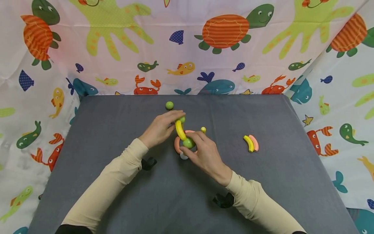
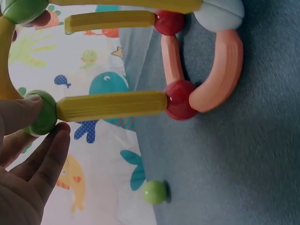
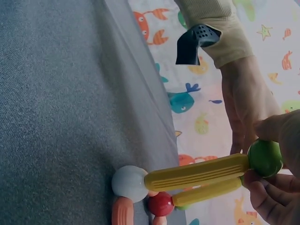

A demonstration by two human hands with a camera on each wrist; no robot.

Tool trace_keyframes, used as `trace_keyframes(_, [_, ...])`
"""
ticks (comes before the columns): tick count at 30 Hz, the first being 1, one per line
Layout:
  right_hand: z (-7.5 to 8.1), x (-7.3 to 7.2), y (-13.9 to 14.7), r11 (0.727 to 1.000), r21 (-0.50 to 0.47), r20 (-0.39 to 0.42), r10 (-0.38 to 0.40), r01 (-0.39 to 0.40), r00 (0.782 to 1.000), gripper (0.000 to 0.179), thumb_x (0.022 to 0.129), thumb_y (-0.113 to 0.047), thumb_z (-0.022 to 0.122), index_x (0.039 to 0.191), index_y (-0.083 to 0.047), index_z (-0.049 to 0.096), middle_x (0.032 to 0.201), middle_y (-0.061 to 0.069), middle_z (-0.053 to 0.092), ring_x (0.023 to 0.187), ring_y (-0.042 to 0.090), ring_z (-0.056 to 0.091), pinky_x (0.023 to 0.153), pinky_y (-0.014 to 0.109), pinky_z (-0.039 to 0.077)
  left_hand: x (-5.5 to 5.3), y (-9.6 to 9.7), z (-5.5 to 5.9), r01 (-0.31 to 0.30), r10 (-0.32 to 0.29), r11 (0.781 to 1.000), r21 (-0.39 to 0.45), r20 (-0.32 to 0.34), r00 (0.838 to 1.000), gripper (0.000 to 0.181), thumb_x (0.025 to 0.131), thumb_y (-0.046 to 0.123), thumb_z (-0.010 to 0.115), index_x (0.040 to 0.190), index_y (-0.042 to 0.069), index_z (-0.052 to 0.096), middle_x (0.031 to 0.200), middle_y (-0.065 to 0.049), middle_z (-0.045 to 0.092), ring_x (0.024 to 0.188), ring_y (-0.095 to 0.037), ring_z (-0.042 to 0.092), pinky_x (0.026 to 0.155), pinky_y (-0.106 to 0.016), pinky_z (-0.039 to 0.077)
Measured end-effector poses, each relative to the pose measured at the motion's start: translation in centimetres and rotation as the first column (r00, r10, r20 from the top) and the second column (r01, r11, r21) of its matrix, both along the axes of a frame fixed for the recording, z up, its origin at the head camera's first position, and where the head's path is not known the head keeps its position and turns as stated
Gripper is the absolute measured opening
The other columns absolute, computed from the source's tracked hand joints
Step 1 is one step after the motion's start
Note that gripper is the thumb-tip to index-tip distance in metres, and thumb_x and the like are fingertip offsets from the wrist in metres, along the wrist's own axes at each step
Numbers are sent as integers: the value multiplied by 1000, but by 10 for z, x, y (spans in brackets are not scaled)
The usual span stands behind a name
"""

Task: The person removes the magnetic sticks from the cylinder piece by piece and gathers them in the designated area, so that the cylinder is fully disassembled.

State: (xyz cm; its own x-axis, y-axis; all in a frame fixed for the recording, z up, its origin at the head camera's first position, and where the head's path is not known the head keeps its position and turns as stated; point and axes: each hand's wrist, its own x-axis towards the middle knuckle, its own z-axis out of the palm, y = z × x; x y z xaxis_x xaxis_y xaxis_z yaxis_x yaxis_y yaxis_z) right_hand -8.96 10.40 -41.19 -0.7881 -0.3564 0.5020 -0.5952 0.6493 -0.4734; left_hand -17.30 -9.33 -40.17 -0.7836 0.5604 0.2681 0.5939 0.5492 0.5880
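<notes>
A frame of magnetic rods and balls stands on the grey table. My left hand point(image 1: 160, 128) pinches a green ball point(image 2: 43, 115) atop an upright yellow rod point(image 2: 112, 106). My right hand point(image 1: 206, 155) holds another green ball point(image 3: 265, 158) atop a second yellow rod point(image 3: 197, 173). A curved yellow rod point(image 1: 180, 130) bridges the two green balls. Lower down, curved pink rods point(image 2: 225, 70) join red balls point(image 2: 181, 100) and a white ball point(image 3: 130, 183). A third yellow rod point(image 2: 110, 21) rises from a red ball, its top end bare.
A loose green ball point(image 1: 169, 105) lies behind the frame, near the table's back edge. To the right, a curved yellow rod point(image 1: 248, 144) and a curved pink rod point(image 1: 254, 143) lie side by side on the table point(image 1: 292, 182). A patterned curtain point(image 1: 181, 55) hangs behind.
</notes>
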Motion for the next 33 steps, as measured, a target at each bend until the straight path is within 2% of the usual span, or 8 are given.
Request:
trace_keyframes(5, [-1, 2, -4, 1000, -12, 39, -24, 25, 999, 59, 76, -27, 84, 123, -2, 57, 106, 11, 64, 72, 12, 57, 63, 22, 51, -3, 4, -3, 1, -3, 998, 55, 44, 999, 41, 91, 0, 64, 131, 3, 53, 139, -14, 54, 116, -27, 63, 95, -36, 54])
trace_keyframes(11, [1, 2, -3, 999, -34, 74, -13, 15, 997, 56, 77, -21, 84, 123, -4, 57, 104, 10, 63, 73, 12, 61, 65, 21, 54, -2, 3, -2, 13, -17, 996, 93, 39, 999, 43, 89, -2, 66, 131, 4, 57, 128, -14, 52, 113, -27, 60, 93, -37, 55])
trace_keyframes(17, [2, 1, -1, 999, -46, 93, -5, 9, 996, 56, 78, -21, 84, 124, -4, 58, 105, 9, 63, 70, 10, 60, 62, 20, 52, 0, 0, -2, -34, 23, 997, 75, 144, 989, 52, 91, 3, 66, 139, 3, 47, 132, -17, 52, 110, -30, 65, 93, -40, 55])
trace_keyframes(22, [1, 1, 1, 999, -53, 110, 7, -1, 994, 55, 80, -25, 82, 126, -4, 58, 106, 10, 62, 68, 12, 60, 60, 22, 53, 0, -3, -6, -71, 53, 994, 84, 196, 979, 51, 92, 3, 65, 139, 3, 45, 135, -18, 51, 111, -30, 64, 94, -41, 55])
trace_keyframes(25, [4, -1, 8, 997, -75, 108, -26, 34, 994, 46, 89, -28, 72, 126, -5, 58, 103, 11, 62, 67, 13, 60, 59, 24, 52, 0, -6, -10, -109, 86, 991, 82, 246, 965, 50, 93, 1, 61, 140, 3, 44, 135, -17, 51, 113, -28, 63, 95, -41, 54])
trace_keyframes(28, [5, -6, 27, 984, -136, 95, -99, 111, 991, 33, 96, -24, 59, 123, -5, 61, 101, 12, 64, 67, 15, 61, 61, 27, 52, 3, -12, -18, -179, 143, 980, 89, 313, 939, 44, 95, 2, 57, 138, 4, 46, 132, -14, 54, 112, -26, 63, 95, -41, 53])
trace_keyframes(31, [1, -15, 52, 965, -166, 130, -181, 201, 975, 26, 96, -15, 55, 117, -3, 65, 99, 12, 67, 67, 15, 61, 61, 28, 51, 15, -19, -27, -256, 202, 960, 110, 357, 912, 33, 96, 3, 54, 129, 4, 51, 123, -13, 59, 107, -24, 64, 92, -41, 54])
trace_keyframes(33, [-6, -22, 66, 961, -136, 203, -210, 240, 956, 24, 93, -9, 56, 115, -4, 66, 98, 10, 68, 69, 15, 62, 63, 29, 51, 27, -22, -34, -287, 226, 951, 113, 376, 899, 28, 95, 3, 53, 123, 4, 55, 118, -12, 61, 102, -23, 65, 87, -40, 54])
